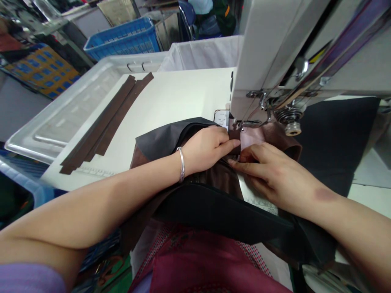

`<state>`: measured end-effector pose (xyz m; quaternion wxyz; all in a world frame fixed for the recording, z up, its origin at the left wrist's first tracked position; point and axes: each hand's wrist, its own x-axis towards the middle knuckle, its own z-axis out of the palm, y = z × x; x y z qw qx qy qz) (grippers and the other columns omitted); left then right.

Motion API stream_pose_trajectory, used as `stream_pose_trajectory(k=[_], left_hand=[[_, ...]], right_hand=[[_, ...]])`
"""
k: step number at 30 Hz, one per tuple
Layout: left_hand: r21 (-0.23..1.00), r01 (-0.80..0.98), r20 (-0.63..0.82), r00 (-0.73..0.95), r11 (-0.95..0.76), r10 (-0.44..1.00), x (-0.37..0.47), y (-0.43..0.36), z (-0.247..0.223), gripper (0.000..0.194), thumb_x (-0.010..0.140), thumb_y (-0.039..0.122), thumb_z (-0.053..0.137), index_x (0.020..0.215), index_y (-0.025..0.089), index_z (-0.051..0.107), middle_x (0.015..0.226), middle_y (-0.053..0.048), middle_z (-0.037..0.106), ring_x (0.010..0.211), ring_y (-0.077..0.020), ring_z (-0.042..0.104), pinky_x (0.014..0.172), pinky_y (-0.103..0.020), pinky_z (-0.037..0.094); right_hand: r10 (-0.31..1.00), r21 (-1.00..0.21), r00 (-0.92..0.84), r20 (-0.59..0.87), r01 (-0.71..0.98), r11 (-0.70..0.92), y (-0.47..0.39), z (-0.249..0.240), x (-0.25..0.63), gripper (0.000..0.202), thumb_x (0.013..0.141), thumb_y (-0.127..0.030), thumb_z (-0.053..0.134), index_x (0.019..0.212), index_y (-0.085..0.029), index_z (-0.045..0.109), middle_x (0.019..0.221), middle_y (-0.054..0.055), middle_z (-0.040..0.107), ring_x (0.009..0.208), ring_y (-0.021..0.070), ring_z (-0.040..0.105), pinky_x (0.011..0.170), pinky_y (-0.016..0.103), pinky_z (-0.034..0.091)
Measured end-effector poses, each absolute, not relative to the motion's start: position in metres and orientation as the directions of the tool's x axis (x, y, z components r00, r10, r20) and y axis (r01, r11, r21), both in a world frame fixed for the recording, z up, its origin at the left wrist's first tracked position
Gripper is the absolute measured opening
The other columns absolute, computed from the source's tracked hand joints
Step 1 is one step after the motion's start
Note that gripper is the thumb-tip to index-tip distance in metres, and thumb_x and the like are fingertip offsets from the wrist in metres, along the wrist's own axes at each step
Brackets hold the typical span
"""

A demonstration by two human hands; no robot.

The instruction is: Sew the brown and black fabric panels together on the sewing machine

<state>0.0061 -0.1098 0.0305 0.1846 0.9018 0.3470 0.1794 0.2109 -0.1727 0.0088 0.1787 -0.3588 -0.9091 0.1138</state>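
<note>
Dark brown and black material [220,179] lies bunched under the head of a sewing machine [262,53]. My left hand [206,148], with a silver bangle at the wrist, presses on the material just left of the presser foot, its fingers closed together. Close to the foot on the right, my right hand [262,171] pinches the edge of the material between thumb and fingers. A small brown strip [234,140] shows at the foot between both hands. The needle tip is too small to make out.
Brown strips [106,118] lie on the white table [183,89] at the left. Beyond it are a clear plastic tray [58,118] and a blue basket [122,38]. Black sheet material [339,138] spreads right of the machine. Part of a person [214,18] shows at the back.
</note>
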Motion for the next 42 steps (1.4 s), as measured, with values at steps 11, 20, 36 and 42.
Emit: stream_pose_trajectory(k=[11,20,36,42], left_hand=[[0.468,0.514,0.207,0.727,-0.719,0.655,0.002,-0.102,0.026,0.043,0.096,0.031,0.042,0.059,0.013,0.055,0.066,-0.001,0.051,0.068,-0.0122,0.051,0.066,-0.025,0.04],[0.473,0.443,0.248,0.762,-0.761,0.598,-0.002,-0.095,0.021,0.046,0.097,0.037,0.041,0.06,0.014,0.056,0.071,-0.003,0.056,0.072,-0.0138,0.055,0.069,-0.026,0.044],[0.42,0.251,0.346,0.844,-0.872,0.41,-0.019,-0.112,0.011,0.03,0.081,0.033,0.064,0.105,0.015,0.063,0.109,-0.012,0.065,0.106,-0.0224,0.058,0.096,-0.038,0.046],[0.376,0.175,0.384,0.864,-0.91,0.325,-0.023,-0.108,0.006,0.023,0.085,0.029,0.06,0.103,0.016,0.065,0.108,-0.01,0.067,0.104,-0.021,0.06,0.097,-0.037,0.046]], right_hand=[[0.69,-0.367,-0.684,0.236,0.595,0.715,-0.172,0.012,0.213,0.033,0.088,-0.016,0.048,0.116,-0.02,0.066,0.103,0.01,0.057,0.097,0.0247,0.052,0.083,0.041,0.045],[0.693,-0.369,-0.686,0.224,0.598,0.711,-0.173,0.013,0.213,0.034,0.088,-0.016,0.049,0.117,-0.022,0.064,0.104,0.009,0.057,0.098,0.0239,0.053,0.084,0.041,0.045],[0.789,-0.42,-0.553,0.268,0.67,0.612,-0.175,0.012,0.214,0.027,0.088,-0.013,0.048,0.112,-0.018,0.057,0.11,0.006,0.062,0.102,0.0193,0.057,0.09,0.035,0.047],[0.778,-0.386,-0.569,0.265,0.677,0.626,-0.179,0.017,0.21,0.023,0.09,-0.016,0.048,0.111,-0.018,0.058,0.108,0.007,0.062,0.099,0.0203,0.057,0.088,0.037,0.048]])
